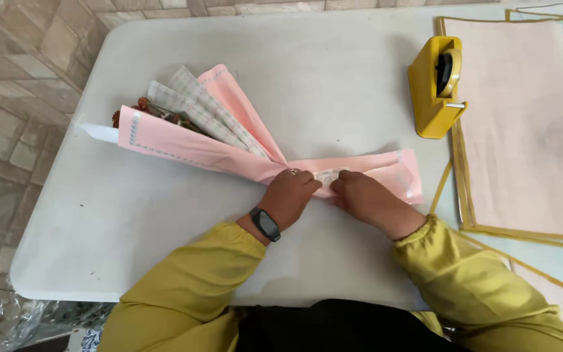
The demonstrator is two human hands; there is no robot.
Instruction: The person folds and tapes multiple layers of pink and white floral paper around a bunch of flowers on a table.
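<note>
My left hand (289,194) and my right hand (358,193) meet at the pinched waist of the long pink paper-wrapped bouquet (229,140) lying flat on the pale grey plastic table (320,72), right in front of my chest. Both hands are closed in a pinch on the gathered neck of the wrapping, fingertips nearly touching each other over a small pale patch between them — it may be a strip of clear tape, but I cannot tell for sure. The bouquet's long axis runs roughly left to right across the table, tilted so that the flared, open end climbs away from me toward the far left, where dried reddish-brown flowers (143,107) peek out among checked white inner sheets (193,101). The short tail of pink paper fans out to the right, just past my right knuckles. So the bulk of the bundle lies off my left hand's side, and the left is the nearer hand to the flowers — the right sits closer to the yellow plastic tape dispenser (435,88), which stands well apart, up and to the right. Beside it lies a stack of pink wrapping sheets with gold borders (522,130), overlapping the table's right edge.
</note>
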